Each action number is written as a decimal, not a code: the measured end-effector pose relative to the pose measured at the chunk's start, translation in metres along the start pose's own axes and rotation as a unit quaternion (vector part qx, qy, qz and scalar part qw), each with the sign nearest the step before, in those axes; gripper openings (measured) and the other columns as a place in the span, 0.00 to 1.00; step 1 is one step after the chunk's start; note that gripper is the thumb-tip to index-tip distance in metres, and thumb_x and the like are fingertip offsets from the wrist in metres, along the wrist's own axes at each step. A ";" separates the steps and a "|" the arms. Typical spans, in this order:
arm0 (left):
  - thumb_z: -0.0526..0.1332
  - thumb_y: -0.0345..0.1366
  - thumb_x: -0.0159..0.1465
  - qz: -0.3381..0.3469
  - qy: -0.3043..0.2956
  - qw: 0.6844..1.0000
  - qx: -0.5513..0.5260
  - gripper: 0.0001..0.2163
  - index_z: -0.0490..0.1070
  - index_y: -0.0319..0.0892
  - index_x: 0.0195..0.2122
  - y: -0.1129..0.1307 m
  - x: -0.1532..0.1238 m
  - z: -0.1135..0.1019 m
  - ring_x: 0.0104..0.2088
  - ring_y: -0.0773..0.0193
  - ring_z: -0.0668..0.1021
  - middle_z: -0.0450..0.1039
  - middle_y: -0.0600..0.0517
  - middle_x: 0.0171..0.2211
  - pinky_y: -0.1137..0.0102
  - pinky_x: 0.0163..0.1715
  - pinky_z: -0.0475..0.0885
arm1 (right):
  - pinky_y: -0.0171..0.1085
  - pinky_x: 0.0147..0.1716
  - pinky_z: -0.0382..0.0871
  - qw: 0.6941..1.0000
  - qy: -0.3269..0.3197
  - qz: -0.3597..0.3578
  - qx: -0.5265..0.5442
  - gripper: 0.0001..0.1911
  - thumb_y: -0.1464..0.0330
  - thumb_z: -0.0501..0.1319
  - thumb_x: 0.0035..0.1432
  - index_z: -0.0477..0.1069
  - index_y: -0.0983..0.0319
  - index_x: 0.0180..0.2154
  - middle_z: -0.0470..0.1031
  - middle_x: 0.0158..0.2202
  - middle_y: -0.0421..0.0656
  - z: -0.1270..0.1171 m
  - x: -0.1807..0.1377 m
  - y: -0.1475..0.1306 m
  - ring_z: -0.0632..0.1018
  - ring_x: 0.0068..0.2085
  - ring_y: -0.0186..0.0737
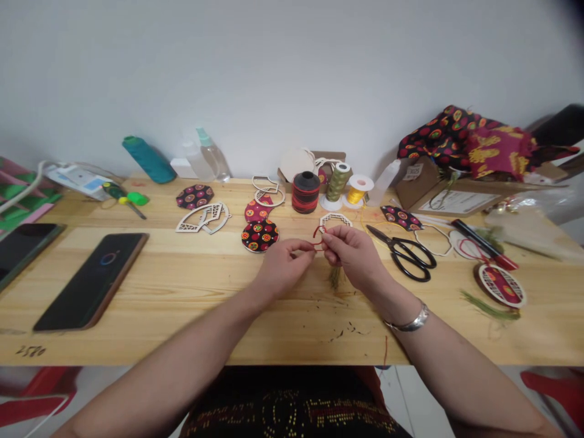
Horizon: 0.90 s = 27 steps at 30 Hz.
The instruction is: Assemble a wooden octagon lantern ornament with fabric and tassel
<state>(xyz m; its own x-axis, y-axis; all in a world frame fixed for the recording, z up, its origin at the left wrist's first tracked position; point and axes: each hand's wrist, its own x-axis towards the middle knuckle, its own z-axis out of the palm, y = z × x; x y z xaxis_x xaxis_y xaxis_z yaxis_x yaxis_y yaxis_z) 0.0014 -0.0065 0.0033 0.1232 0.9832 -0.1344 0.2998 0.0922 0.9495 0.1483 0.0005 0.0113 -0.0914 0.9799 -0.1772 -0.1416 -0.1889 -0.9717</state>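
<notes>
My left hand (pixel 292 261) and my right hand (pixel 349 250) meet over the middle of the table, both closed in a pinch. Between their fingertips runs a thin red cord (pixel 316 233), looped upward near my right thumb. Below the right hand hangs or lies a small green tassel (pixel 335 278), partly covered by the fingers; I cannot tell if it is tied to the cord. Just behind the hands rests a pale octagonal lattice frame (pixel 336 218). Round pieces of patterned fabric (pixel 260 236) lie left of my left hand, and black-handled scissors (pixel 406 252) lie right of my right hand.
Spools of red-black cord (pixel 305 193), green thread (pixel 338 182) and yellow thread (pixel 358 190) stand at the back. A finished-looking oval ornament (pixel 500 285) lies at the right, near a cardboard box (pixel 438 188). Two phones (pixel 93 280) lie at the left.
</notes>
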 end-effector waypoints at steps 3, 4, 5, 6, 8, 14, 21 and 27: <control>0.61 0.30 0.53 -0.032 0.060 0.996 -0.062 0.09 0.75 0.40 0.35 0.004 0.000 -0.003 0.16 0.71 0.65 0.65 0.59 0.14 0.75 0.18 0.59 | 0.30 0.16 0.51 0.998 0.008 -0.036 -0.054 0.10 0.63 0.62 0.49 0.66 0.62 0.24 0.64 0.16 0.34 -0.003 0.002 0.001 0.61 0.16 0.26; 0.61 0.30 0.54 -0.022 0.068 0.993 -0.096 0.10 0.74 0.39 0.37 0.005 0.000 -0.003 0.15 0.72 0.65 0.63 0.60 0.13 0.75 0.18 0.59 | 0.30 0.17 0.52 0.996 0.009 -0.051 -0.075 0.09 0.64 0.61 0.50 0.66 0.62 0.24 0.63 0.15 0.33 -0.004 0.002 0.003 0.61 0.16 0.26; 0.61 0.31 0.54 -0.016 0.061 0.990 -0.126 0.10 0.73 0.39 0.39 0.007 -0.001 -0.003 0.15 0.73 0.65 0.65 0.59 0.15 0.76 0.18 0.59 | 0.31 0.17 0.53 0.993 0.010 -0.067 -0.095 0.09 0.65 0.61 0.51 0.66 0.62 0.24 0.63 0.15 0.33 -0.004 0.003 0.004 0.61 0.16 0.27; 0.61 0.31 0.54 -0.015 0.042 0.987 -0.156 0.12 0.73 0.39 0.40 0.008 -0.002 -0.003 0.16 0.74 0.65 0.69 0.58 0.19 0.76 0.18 0.60 | 0.31 0.18 0.54 0.990 0.010 -0.081 -0.113 0.08 0.66 0.60 0.52 0.66 0.62 0.24 0.64 0.15 0.34 -0.005 0.003 0.006 0.62 0.16 0.27; 0.62 0.33 0.54 -0.024 -0.016 0.979 -0.203 0.15 0.73 0.39 0.44 0.010 -0.004 -0.001 0.17 0.75 0.68 0.76 0.51 0.31 0.75 0.18 0.61 | 0.32 0.18 0.56 0.985 0.011 -0.099 -0.143 0.08 0.66 0.59 0.53 0.66 0.61 0.24 0.65 0.16 0.34 -0.005 0.003 0.009 0.62 0.17 0.28; 0.63 0.34 0.55 -0.027 -0.100 0.971 -0.216 0.14 0.76 0.40 0.43 0.005 -0.003 0.003 0.26 0.68 0.77 0.78 0.47 0.36 0.76 0.19 0.63 | 0.33 0.20 0.58 0.968 0.019 -0.116 -0.223 0.06 0.67 0.59 0.54 0.68 0.61 0.26 0.65 0.16 0.35 -0.004 0.000 0.009 0.64 0.19 0.31; 0.64 0.37 0.55 -0.017 -0.052 0.986 -0.157 0.10 0.77 0.39 0.37 0.003 -0.001 0.001 0.24 0.70 0.73 0.75 0.53 0.24 0.75 0.23 0.65 | 0.34 0.23 0.60 0.959 0.021 -0.125 -0.254 0.07 0.67 0.59 0.54 0.68 0.60 0.25 0.66 0.16 0.35 -0.005 0.001 0.010 0.67 0.22 0.33; 0.65 0.37 0.53 -0.002 -0.025 0.992 -0.124 0.07 0.77 0.39 0.31 0.003 -0.002 0.002 0.21 0.71 0.68 0.72 0.54 0.23 0.74 0.22 0.62 | 0.33 0.23 0.59 0.955 0.018 -0.134 -0.264 0.07 0.67 0.59 0.54 0.68 0.61 0.25 0.65 0.15 0.35 -0.004 0.000 0.010 0.67 0.21 0.33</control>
<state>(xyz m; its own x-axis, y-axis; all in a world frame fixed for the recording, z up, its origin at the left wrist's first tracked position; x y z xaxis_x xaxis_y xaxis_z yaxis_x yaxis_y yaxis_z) 0.0043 -0.0084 0.0061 0.1716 0.9743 -0.1458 0.0593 0.1375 0.9887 0.1508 -0.0008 0.0012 -0.0860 0.9920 0.0923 0.3628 0.1174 -0.9244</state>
